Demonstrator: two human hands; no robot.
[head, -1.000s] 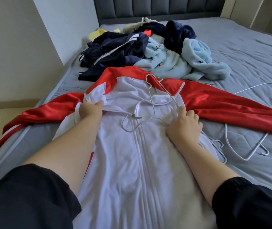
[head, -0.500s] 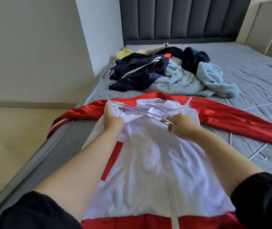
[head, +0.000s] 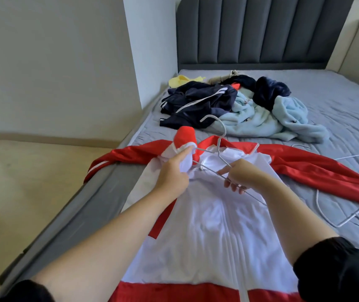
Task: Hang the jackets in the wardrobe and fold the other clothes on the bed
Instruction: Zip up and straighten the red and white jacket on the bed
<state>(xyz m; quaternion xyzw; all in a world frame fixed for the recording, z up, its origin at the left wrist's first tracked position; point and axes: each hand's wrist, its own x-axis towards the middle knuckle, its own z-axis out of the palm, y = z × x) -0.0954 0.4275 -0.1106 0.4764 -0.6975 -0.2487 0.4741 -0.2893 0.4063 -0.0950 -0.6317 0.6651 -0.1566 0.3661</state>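
Soft, even daylight; wide-angle view.
Edges are bowed by the lens; slight blur is seen throughout, shadows faint.

red-and-white zip jacket [head: 206,225] flat on grey quilted bed [head: 337,105], near end. white wire hanger [head: 218,147] on its collar. heap of dark and pale-blue clothes [head: 250,114] behind it, toward padded headboard [head: 261,29]. spare wire hanger [head: 317,201] on bed, right of jacket.

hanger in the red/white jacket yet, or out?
Half in. One hanger end disappears into the jacket shoulder gripped by the left hand; the other, in the right hand, lies outside on the white front.
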